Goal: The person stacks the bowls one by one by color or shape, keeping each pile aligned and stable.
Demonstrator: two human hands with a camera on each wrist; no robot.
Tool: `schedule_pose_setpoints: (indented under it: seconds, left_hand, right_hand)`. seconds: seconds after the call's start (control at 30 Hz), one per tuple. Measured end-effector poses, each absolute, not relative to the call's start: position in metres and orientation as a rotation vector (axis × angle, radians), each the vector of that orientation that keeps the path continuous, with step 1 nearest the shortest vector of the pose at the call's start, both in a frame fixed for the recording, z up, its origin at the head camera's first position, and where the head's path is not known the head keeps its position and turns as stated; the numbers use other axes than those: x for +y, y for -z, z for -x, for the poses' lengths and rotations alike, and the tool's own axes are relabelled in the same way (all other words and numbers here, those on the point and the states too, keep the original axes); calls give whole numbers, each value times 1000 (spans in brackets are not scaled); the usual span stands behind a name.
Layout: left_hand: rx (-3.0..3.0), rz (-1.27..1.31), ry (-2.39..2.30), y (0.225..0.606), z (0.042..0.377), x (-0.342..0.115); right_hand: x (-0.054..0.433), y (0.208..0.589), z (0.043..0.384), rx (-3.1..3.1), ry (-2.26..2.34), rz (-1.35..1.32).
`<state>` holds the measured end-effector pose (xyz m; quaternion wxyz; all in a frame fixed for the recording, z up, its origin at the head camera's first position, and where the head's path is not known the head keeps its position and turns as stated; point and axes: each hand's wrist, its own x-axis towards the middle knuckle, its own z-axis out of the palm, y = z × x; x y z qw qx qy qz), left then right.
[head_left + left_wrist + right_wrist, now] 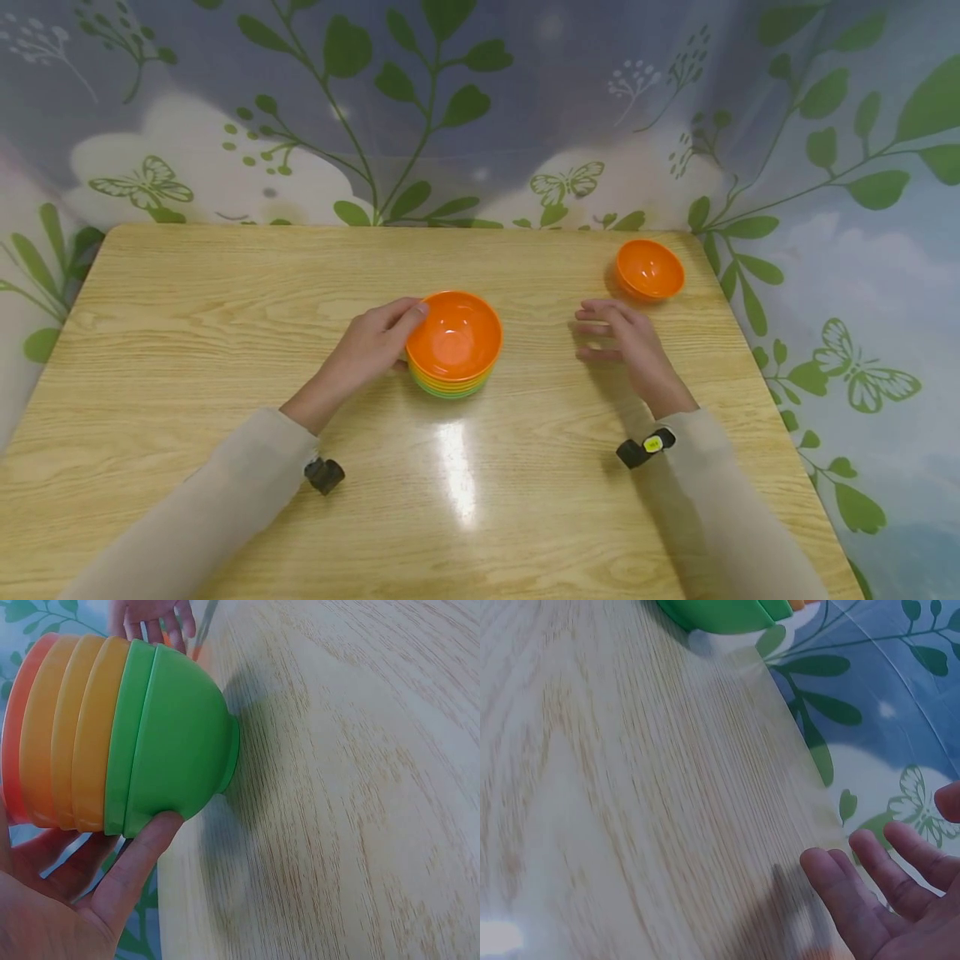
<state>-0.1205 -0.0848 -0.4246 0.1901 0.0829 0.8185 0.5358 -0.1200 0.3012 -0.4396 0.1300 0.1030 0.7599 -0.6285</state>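
Note:
A stack of nested bowls (454, 337) stands near the middle of the table, an orange one on top. In the left wrist view, yellow-orange bowls (90, 735) sit below it and green bowls (172, 735) form the bottom. My left hand (378, 333) grips the stack from its left side, thumb at the top rim and fingers along the outside. Off to the right, my right hand (626, 342) holds nothing, its fingers apart and pointing toward the stack. Just beyond that hand sits a single orange bowl (650, 270), upright near the table's far right corner.
The wooden table (225, 333) meets a curtain (525, 108) printed with leaves and butterflies at its far edge. A similar printed sheet (862, 275) runs along the right side. Dark wrist cameras (325, 475) are strapped to both sleeves.

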Motion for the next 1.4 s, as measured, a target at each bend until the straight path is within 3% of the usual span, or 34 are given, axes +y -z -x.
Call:
schedule_pose_setpoints:
  seconds: [1.4]
  left_hand:
    - [2288, -210, -1503, 425, 122, -85]
  right_hand:
    - [376, 442, 128, 2220, 1935, -577]
